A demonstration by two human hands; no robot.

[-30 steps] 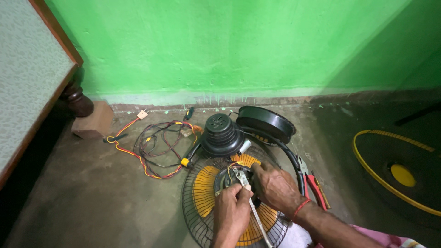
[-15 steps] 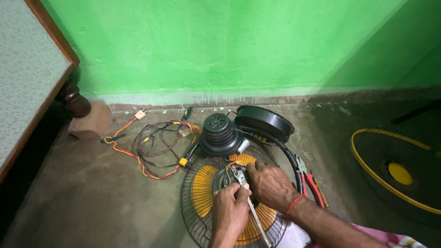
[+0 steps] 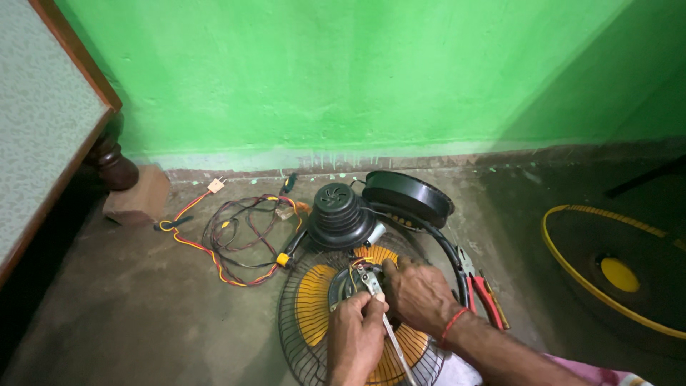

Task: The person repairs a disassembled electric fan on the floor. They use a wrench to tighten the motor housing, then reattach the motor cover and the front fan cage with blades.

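A bright green wall fills the far side, with a bare concrete floor below it. At the far left stands a patterned bed or table edge with a turned wooden leg on a brick. At the right lies a second fan guard with a yellow rim.

Near the middle lies the wire fan guard with its yellow blades, flat on the floor just in front of the person. Touching its far rim sits the black fan motor, and just right of that a black round housing. A tangle of red, yellow and black wires spreads to the left of the motor. Red-handled pliers lie on the floor just right of the guard.

Both hands work at the hub of the guard. The left hand has its grip closed on a slim metal tool, whose tip points at a small bundle of wires at the hub. The right hand rests beside it, fingers curled down onto the hub; I cannot tell whether its grip holds anything.

The step in hand looks like work on the wiring at the hub. The next move would call for a steady tool tip and the right hand bracing the part.
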